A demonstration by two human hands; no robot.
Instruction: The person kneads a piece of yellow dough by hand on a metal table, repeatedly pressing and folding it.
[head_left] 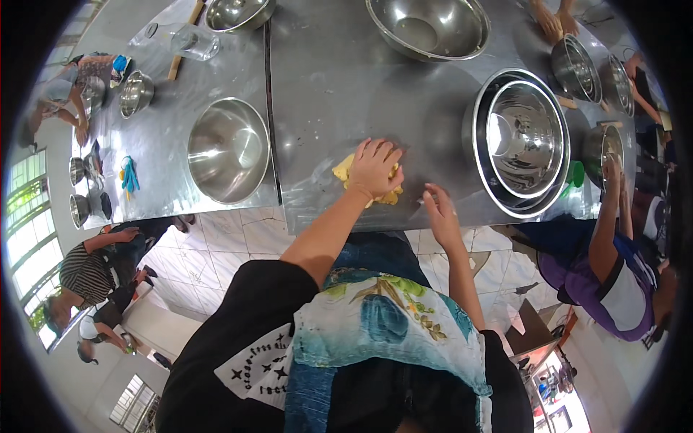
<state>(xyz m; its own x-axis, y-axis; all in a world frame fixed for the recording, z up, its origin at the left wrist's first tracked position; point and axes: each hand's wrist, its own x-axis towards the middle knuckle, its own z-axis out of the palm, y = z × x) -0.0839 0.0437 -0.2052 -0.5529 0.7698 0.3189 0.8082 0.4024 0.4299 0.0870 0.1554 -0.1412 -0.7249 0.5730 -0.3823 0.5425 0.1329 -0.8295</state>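
My left hand (374, 168) lies palm down on a lump of yellow dough (342, 169) on the steel table (335, 97), fingers spread over its top. Pieces of the dough show on both sides of the palm. To the right, my right hand (441, 208) hovers at the table's near edge, apart from the dough, fingers partly bent with a little pale residue on them. It holds nothing that I can see.
Nested steel bowls (479, 162) stand right, a large bowl (427, 32) at the back, another bowl (229, 151) left across the table seam. A glass jar (195, 43), rolling pin (174, 67) and green cup (575, 174) lie farther out. A person (606, 270) works at the right.
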